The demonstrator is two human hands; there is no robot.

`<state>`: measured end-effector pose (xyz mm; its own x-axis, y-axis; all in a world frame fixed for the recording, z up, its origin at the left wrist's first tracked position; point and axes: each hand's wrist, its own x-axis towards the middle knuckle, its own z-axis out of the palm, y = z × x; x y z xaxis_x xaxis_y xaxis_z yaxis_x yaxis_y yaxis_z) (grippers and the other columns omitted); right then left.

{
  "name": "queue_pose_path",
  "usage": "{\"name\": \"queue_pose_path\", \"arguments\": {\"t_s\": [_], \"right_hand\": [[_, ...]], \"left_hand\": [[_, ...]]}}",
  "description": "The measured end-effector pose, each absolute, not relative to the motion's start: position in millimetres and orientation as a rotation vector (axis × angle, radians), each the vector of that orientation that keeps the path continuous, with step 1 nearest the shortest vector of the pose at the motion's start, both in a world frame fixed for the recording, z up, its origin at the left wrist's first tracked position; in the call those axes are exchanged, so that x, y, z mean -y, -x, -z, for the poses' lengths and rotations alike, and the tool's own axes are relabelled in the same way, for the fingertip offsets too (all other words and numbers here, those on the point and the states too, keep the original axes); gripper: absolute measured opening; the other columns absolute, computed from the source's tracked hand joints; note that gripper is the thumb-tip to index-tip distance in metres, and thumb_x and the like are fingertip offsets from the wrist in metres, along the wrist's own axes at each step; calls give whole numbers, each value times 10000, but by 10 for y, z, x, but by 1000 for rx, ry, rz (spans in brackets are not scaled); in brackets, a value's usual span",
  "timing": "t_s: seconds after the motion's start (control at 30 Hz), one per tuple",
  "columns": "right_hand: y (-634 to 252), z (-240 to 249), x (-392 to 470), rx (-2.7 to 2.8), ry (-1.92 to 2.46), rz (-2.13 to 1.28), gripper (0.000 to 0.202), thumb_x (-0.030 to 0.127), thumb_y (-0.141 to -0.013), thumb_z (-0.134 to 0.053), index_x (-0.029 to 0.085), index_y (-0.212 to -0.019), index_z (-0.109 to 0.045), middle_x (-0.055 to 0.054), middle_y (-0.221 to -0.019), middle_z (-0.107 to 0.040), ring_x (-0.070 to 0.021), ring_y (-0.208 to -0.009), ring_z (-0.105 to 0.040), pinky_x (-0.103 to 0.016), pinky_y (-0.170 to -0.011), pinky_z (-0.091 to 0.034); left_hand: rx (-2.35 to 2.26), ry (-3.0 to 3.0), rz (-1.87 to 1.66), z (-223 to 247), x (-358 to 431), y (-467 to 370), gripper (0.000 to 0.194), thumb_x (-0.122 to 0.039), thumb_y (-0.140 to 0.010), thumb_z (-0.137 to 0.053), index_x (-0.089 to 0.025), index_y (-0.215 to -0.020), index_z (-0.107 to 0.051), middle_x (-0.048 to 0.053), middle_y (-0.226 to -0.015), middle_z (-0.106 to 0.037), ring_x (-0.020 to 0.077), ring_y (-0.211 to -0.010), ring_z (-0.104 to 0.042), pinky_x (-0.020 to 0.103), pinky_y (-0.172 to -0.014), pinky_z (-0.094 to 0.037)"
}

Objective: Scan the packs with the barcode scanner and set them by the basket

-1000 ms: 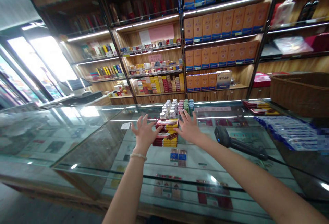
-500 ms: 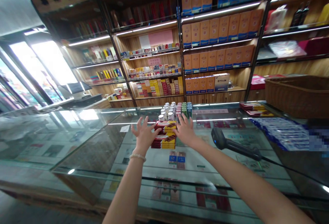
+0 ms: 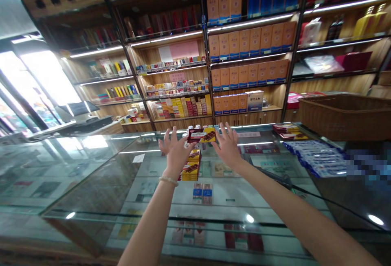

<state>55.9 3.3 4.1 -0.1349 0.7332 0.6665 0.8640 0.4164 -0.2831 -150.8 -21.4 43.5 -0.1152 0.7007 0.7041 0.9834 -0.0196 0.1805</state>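
At far left, one end of a chocolate packet [image 3: 201, 135] is gripped by the left hand's [image 3: 178, 152] fingers. Below them, similar packets [image 3: 193, 167] are stacked on the glass tabletop [image 3: 247, 188], perhaps for compactness. The raised packet is spanned between both hands, presumably for levelness; its other end is gripped by the right hand's [image 3: 228, 148] fingers. Well right of these, blue-and-white packs [image 3: 317, 158] are laid.

Glass counter [image 3: 238, 184]: stacked packs [image 3: 193, 169], white slip [image 3: 139, 158], blue-white packets [image 3: 314, 158].
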Motion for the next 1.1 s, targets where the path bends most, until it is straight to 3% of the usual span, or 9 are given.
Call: {"name": "queue_pose_path", "arguments": {"t_s": [0.2, 0.43, 0.83, 1.1], "right_hand": [[-1105, -32, -96, 1819, 1347, 314, 524, 393, -1040, -457, 198, -1520, -533, -135, -1730, -296, -306, -1618, -147, -588, -1263, -135], [-1705, 62, -36, 1724, 1351, 372, 487, 339, -1016, -467, 190, -1469, -567, -154, -1685, -387, -289, -1600, -206, -586, -1254, -142], [-2321, 164, -93, 1666, 1397, 294, 522, 365, -970, -530, 199, -1463, -576, -157, -1708, -336, -327, -1598, -207, -606, -1226, -206], [-2357, 327, -134, 1546, 1371, 142, 386, 420, -964, -536, 238, -1252, -716, -122, -1652, -442, -322, -1554, -298, -587, -1214, -272]], "left_hand": [[1785, 1825, 993, -444, 135, 980, 280, -485, -861, -764, -266, -1031, -806, 124, -1691, -379, 393, -1584, -249, 714, -1252, -90], [1773, 1959, 1005, -369, 53, 389, 287, -464, -842, -800, -226, -999, -764, 152, -1696, -359, 378, -1605, -226, 690, -1282, -85], [1714, 2019, 1039, -296, -58, -208, 286, -436, -854, -783, -202, -1014, -746, 174, -1683, -378, 385, -1589, -262, 684, -1277, -117], [1635, 2011, 1018, -48, -28, -229, 280, -441, -832, -796, -236, -1016, -745, 132, -1669, -418, 414, -1553, -311, 695, -1260, -106]]}}
